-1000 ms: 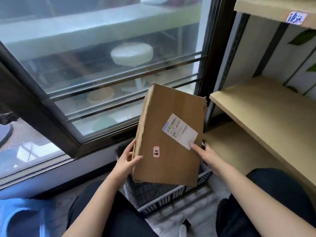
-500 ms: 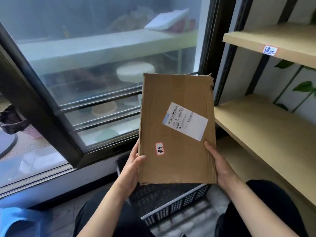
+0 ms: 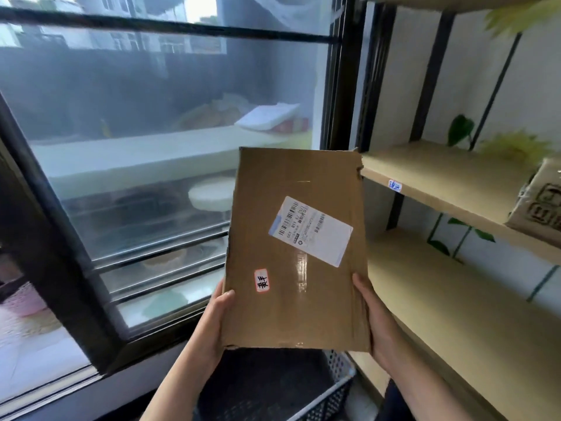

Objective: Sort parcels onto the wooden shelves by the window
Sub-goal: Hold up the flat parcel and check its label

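Cardboard pinched at both lower edges: my left hand clamps the parcel at 7 o'clock, thumb pressed flat on the front face, other fingers hidden behind; my right hand holds the opposite edge at 5 o'clock, thumb on the front, rest wrapped behind, so I cannot tell how far they spread. Parcel held upright in the air, centre of view, touching nothing but my hands, shipping label and small red-bordered sticker facing me. Grip is low and the flat box rises well above my thumbs, so I judge it could tip forward or away if either hand loosens. Torn top-right corner sits just beside the edge of the upper wooden shelf at 2 o'clock and could snag going in. That shelf has a blue tag and another box at 3 o'clock, risk of bumping it. Lower shelf at 4 o'clock looks free. Black crate below at 6 o'clock would likely catch a drop. Misreading the sticker means the wrong shelf.
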Available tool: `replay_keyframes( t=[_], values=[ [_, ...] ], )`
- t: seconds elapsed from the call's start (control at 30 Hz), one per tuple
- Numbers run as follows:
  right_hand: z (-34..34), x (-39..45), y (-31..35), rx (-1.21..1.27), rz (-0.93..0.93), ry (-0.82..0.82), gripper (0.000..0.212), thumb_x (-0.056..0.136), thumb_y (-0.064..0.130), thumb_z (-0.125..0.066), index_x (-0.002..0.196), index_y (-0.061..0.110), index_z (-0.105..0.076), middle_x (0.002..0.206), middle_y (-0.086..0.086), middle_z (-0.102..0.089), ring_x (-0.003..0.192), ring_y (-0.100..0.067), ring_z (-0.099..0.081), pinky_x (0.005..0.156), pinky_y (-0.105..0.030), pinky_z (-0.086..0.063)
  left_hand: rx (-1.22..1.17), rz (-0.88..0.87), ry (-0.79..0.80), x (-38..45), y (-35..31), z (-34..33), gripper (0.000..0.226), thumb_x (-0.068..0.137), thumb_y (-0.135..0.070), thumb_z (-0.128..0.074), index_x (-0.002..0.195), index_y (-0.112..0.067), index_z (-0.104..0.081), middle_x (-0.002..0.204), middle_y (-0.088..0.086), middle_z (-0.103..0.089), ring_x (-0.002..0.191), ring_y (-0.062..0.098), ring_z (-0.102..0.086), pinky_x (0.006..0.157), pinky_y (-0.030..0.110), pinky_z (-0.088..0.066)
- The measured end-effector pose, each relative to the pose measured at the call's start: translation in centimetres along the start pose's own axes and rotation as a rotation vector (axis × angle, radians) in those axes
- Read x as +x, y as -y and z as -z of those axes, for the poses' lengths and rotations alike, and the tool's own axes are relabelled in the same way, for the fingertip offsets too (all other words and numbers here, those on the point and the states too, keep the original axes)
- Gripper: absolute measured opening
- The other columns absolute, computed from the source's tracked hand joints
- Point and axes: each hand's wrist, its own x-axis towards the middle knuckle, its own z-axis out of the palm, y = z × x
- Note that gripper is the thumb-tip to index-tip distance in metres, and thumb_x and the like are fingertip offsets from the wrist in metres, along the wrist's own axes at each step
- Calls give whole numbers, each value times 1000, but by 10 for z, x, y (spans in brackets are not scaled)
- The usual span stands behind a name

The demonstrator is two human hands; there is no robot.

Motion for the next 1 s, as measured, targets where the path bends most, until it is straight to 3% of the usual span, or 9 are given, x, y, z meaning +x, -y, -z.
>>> replay_keyframes(
  t=[0.1,0.23,0.33,0.47,0.63,0.8,0.83,0.93,1.0],
  values=[
    [-9,-10,34,-22,77,-26,47,85,52,-53,129,35,-57,117,0,-73,105,-19,-69,88,-40,-52,-34,23,-49,7,-23,-14,32,98,-35,-44,123,-25,-60,83,-5,-81,66,11,-76,48,28,-57],
    [-15,-22,79,-46,140,-94,41,86,56,-51,120,35,-61,97,4,-78,86,-15,-74,73,-37,-56,-73,10,-13,14,-61,-43,37,98,-43,-44,121,-21,-63,88,3,-82,69,18,-77,54,34,-59],
    [-21,-28,112,-51,213,-110,52,79,57,-58,123,29,-62,106,0,-77,97,-22,-71,83,-39,-53,-134,-15,24,17,-94,-66,34,98,-39,-47,112,-15,-66,83,7,-81,64,22,-77,57,37,-61],
    [-34,-34,163,-77,374,-119,63,71,57,-69,129,37,-56,124,1,-68,112,-22,-64,100,-47,-48,-186,-85,98,21,-139,-94,38,96,-38,-49,120,-15,-68,104,10,-80,81,23,-79,77,44,-54],
    [-45,-37,219,-133,417,-93,43,89,43,-55,131,32,-56,116,-1,-71,105,-22,-67,81,-34,-53,-173,-177,117,24,-185,-121,45,88,-44,-53,118,-15,-69,107,11,-80,81,22,-79,81,42,-52],
    [-47,-39,239,-125,413,-93,59,81,47,-60,136,26,-54,117,-6,-71,105,-26,-67,78,-37,-52,-119,-180,98,22,-212,-134,34,99,-42,-45,110,-19,-67,85,4,-82,65,21,-78,49,34,-60],
    [-48,-40,242,-120,427,-84,63,77,47,-61,136,26,-54,117,-7,-71,105,-27,-67,78,-38,-52,-100,-173,97,20,-219,-135,36,98,-46,-45,108,-19,-68,83,4,-82,64,22,-78,50,38,-61],
    [-53,-47,249,-89,494,-49,68,71,39,-60,138,28,-51,118,-8,-69,102,-26,-67,74,-37,-51,-101,-153,124,16,-241,-137,51,88,-58,-51,110,-16,-70,92,13,-81,73,31,-78,73,50,-60],
    [-57,-51,254,-59,532,-31,64,71,36,-58,135,32,-51,117,-4,-68,96,-21,-68,72,-37,-49,-126,-182,115,17,-251,-138,67,79,-62,-63,129,-17,-62,112,16,-77,96,37,-75,79,52,-61]
  ],
)
